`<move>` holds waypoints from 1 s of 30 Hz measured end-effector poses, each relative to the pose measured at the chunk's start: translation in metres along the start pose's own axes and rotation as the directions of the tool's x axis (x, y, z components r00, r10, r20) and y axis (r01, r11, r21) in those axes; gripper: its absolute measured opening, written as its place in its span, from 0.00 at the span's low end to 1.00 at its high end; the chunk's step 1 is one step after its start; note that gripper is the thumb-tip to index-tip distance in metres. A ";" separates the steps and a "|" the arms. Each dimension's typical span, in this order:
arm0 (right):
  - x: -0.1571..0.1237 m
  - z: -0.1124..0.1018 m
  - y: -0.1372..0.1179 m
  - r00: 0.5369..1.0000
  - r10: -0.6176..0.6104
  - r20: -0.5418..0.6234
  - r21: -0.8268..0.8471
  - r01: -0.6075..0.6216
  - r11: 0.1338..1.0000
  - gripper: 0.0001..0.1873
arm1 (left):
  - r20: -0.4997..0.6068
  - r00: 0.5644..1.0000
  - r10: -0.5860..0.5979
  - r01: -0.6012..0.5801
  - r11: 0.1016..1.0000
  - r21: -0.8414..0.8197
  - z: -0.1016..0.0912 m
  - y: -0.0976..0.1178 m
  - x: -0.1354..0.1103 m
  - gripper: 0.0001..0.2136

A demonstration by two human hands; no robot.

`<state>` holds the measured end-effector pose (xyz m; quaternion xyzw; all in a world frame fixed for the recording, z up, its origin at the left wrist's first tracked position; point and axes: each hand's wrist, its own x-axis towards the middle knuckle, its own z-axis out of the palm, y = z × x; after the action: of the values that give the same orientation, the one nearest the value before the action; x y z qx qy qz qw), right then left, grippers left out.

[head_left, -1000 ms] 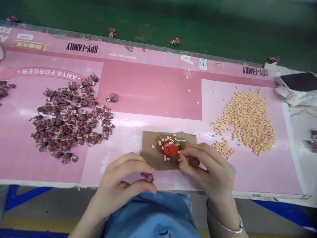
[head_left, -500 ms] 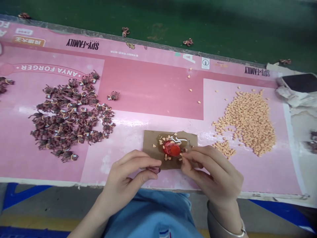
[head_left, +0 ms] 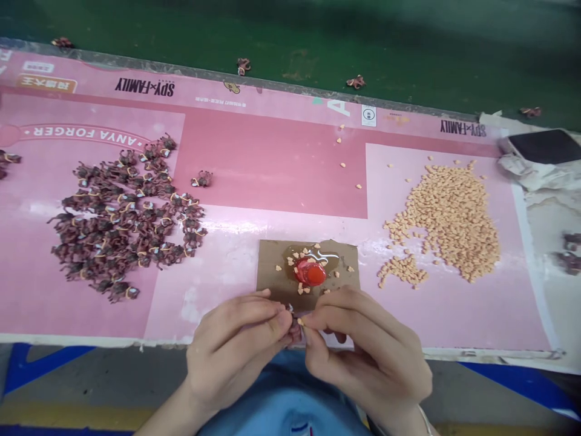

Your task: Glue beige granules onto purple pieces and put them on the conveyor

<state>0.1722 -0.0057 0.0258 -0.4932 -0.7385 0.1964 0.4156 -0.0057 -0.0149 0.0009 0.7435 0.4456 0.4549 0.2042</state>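
Note:
My left hand [head_left: 236,348] and my right hand [head_left: 363,354] meet at the near edge of the pink board [head_left: 272,157]. Both are closed in a pinch around a small dark maroon figure [head_left: 296,330] held between their fingertips. A tiny peach piece shows at my right fingertips, touching the figure. Just beyond the hands lies a brown cardboard square [head_left: 272,266] with a red cap [head_left: 311,272] in a glossy puddle and a few peach pieces around it.
A heap of several dark maroon figures [head_left: 122,218] lies on the board's left. A pile of peach pieces [head_left: 447,218] lies on the right. A dark phone [head_left: 542,145] rests on crumpled paper at far right. Green surface [head_left: 408,48] lies behind, with stray figures.
My left hand carried the maroon figure right and my right hand drew back from the cardboard. The hands have come together, pinching the figure between them.

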 end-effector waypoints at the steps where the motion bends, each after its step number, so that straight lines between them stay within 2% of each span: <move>1: 0.000 -0.001 -0.001 1.000 -0.007 0.007 -0.030 0.007 1.000 0.10 | 0.005 1.000 0.007 -0.007 1.000 0.004 0.000 0.000 0.000 0.03; 7: -0.010 -0.011 -0.014 0.987 -0.120 0.104 -0.333 0.149 0.931 0.08 | 0.021 1.000 0.017 -0.019 0.995 0.100 0.000 0.002 -0.004 0.05; 11: -0.012 -0.010 -0.017 0.976 -0.170 0.137 -0.397 0.212 0.893 0.09 | 0.016 1.000 -0.003 0.000 0.991 0.135 0.001 0.004 -0.004 0.05; 14: -0.008 -0.007 -0.012 0.985 -0.147 0.088 -0.304 0.168 0.938 0.12 | 0.030 0.999 -0.041 0.038 0.995 0.094 0.000 0.004 0.003 0.08; 17: -0.006 -0.010 -0.003 0.998 -0.057 0.032 -0.116 0.060 0.991 0.17 | 0.092 0.995 -0.037 0.034 0.999 0.035 -0.005 0.001 0.017 0.11; 19: -0.009 -0.016 0.006 0.999 -0.006 -0.046 -0.067 0.003 0.998 0.19 | 0.147 0.988 -0.047 0.042 0.999 0.035 -0.009 -0.003 0.029 0.09; 22: -0.016 -0.028 0.019 0.982 0.036 -0.185 -0.097 -0.055 0.994 0.20 | 0.220 0.974 -0.058 0.042 0.996 0.077 -0.019 -0.017 0.053 0.04; 24: -0.022 -0.035 0.028 0.963 0.073 -0.261 -0.112 -0.105 0.988 0.19 | 0.244 0.966 -0.083 0.055 0.991 0.120 -0.025 -0.032 0.078 0.03; 27: -0.030 -0.044 0.039 0.920 0.152 -0.361 -0.107 -0.203 0.973 0.17 | 0.204 0.958 -0.203 0.160 0.964 0.212 -0.027 -0.067 0.131 0.06; 30: -0.039 -0.052 0.049 0.885 0.218 -0.411 -0.100 -0.282 0.954 0.11 | 0.114 0.945 -0.306 0.264 0.922 0.284 -0.018 -0.113 0.196 0.04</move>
<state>0.2482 -0.0251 0.0054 -0.6450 -0.5826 0.0860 0.4871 -0.0380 0.2085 0.0264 0.7247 0.5884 0.2968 0.2012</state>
